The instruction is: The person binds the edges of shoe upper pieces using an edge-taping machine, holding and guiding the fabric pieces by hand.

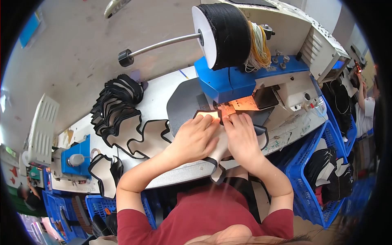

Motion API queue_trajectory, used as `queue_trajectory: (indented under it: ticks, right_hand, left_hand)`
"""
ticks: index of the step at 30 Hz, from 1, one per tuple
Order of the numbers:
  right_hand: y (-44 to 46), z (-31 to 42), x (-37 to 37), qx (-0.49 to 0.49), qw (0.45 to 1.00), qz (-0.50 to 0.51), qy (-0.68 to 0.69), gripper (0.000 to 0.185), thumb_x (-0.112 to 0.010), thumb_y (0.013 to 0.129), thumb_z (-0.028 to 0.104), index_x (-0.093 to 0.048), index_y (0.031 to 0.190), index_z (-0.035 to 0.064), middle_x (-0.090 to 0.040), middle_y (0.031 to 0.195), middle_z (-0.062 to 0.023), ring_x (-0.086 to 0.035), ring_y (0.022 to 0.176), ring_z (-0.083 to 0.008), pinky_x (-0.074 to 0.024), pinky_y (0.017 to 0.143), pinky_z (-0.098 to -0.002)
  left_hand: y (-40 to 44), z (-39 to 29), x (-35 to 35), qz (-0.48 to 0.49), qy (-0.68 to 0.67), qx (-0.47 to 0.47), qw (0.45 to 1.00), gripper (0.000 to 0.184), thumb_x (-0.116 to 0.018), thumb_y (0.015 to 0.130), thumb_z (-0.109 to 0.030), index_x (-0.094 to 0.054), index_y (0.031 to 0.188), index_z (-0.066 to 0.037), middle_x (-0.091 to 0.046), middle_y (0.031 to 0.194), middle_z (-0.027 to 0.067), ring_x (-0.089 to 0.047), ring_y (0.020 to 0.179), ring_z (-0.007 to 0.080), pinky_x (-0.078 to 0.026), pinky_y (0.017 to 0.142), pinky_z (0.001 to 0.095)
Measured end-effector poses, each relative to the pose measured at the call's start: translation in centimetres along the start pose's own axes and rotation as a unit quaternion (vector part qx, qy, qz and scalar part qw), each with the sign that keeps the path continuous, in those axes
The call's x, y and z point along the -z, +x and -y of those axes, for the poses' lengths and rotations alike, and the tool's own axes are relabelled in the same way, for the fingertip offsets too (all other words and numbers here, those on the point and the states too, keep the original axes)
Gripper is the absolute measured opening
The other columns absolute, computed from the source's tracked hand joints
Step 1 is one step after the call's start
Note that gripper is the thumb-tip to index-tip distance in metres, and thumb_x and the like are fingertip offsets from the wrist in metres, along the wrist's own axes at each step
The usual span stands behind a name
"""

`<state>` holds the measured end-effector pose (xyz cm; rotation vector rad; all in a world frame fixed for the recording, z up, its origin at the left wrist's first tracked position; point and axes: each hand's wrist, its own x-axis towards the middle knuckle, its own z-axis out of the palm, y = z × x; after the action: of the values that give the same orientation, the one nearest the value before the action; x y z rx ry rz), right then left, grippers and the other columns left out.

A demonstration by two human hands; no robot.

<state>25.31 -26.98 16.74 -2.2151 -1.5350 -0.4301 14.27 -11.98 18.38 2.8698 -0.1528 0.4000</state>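
A cream fabric piece (221, 148) with black edging lies under both my hands at a blue sewing machine (228, 89). My left hand (192, 139) rests on its left part, fingers stretched flat and thumb apart. My right hand (245, 138) has its fingers bent together on the piece, close to the lit needle area (227, 110). The fingertips of both hands are near the stitching spot. One corner of the fabric hangs over the table's front edge toward my lap. The needle itself is hidden.
Black-edged pieces (118, 104) lie stacked and fanned on the white table (179, 173) to the left. A large spool of black tape (226, 36) sits above the machine. At right, a blue crate (300, 171) holds dark pieces. Another person (364, 110) is at far right.
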Motion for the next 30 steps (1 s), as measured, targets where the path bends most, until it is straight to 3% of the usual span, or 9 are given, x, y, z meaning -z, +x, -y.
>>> queue_trajectory:
  ticks: [3,6,9,21,30]
  right_hand:
    - [0.5,-2.3,-0.9,0.013,0.994,-0.004,0.106,0.026,-0.056,0.079,0.002,-0.063,0.104,-0.0022,-0.058,0.09,-0.0145,-0.056,0.091,-0.031,-0.0405,0.086,-0.0407]
    - [0.9,-3.5,-0.7,0.007,0.986,0.029,0.163,0.027,-0.061,0.081,0.002,-0.063,0.108,-0.0007,-0.058,0.086,-0.0134,-0.057,0.087,-0.0306,-0.0403,0.083,-0.0404]
    - [1.3,-3.7,-0.4,0.001,0.984,0.054,0.17,0.033,-0.053,0.076,-0.002,-0.063,0.107,-0.0023,-0.061,0.089,-0.0143,-0.058,0.09,-0.0311,-0.0403,0.084,-0.0407]
    - [2.9,-4.7,-0.3,0.047,0.993,0.082,0.067,0.033,-0.053,0.073,0.0,-0.062,0.104,-0.0057,-0.064,0.098,-0.0188,-0.059,0.101,-0.0329,-0.0411,0.09,-0.0422]
    - [2.9,-5.1,-0.1,0.053,0.993,0.022,0.101,0.026,-0.054,0.074,0.001,-0.065,0.097,-0.002,-0.065,0.093,-0.0168,-0.06,0.094,-0.0332,-0.0428,0.086,-0.0425]
  left_hand:
    - [1.0,0.0,-0.2,0.022,0.001,0.043,0.999,0.044,-0.064,0.08,-0.019,-0.057,0.118,0.002,-0.055,0.114,0.0163,-0.055,0.101,0.031,-0.047,0.088,0.0387]
    - [1.1,0.4,-1.9,-0.108,0.005,-0.008,0.994,0.045,-0.064,0.079,-0.018,-0.056,0.118,0.004,-0.055,0.114,0.0177,-0.054,0.105,0.0336,-0.046,0.091,0.0399]
    - [1.4,0.3,-2.2,-0.111,-0.01,0.011,0.994,0.046,-0.064,0.079,-0.016,-0.055,0.118,0.005,-0.054,0.114,0.0188,-0.053,0.107,0.0354,-0.045,0.094,0.041]
    - [3.1,0.0,-2.6,-0.139,-0.007,0.035,0.99,0.038,-0.062,0.077,-0.017,-0.058,0.107,0.007,-0.056,0.105,0.0215,-0.054,0.098,0.0368,-0.046,0.086,0.0412]
    - [3.0,-0.2,-3.0,-0.162,-0.06,0.07,0.983,0.036,-0.063,0.079,-0.015,-0.059,0.107,0.006,-0.058,0.103,0.0227,-0.056,0.098,0.0394,-0.047,0.086,0.0437]
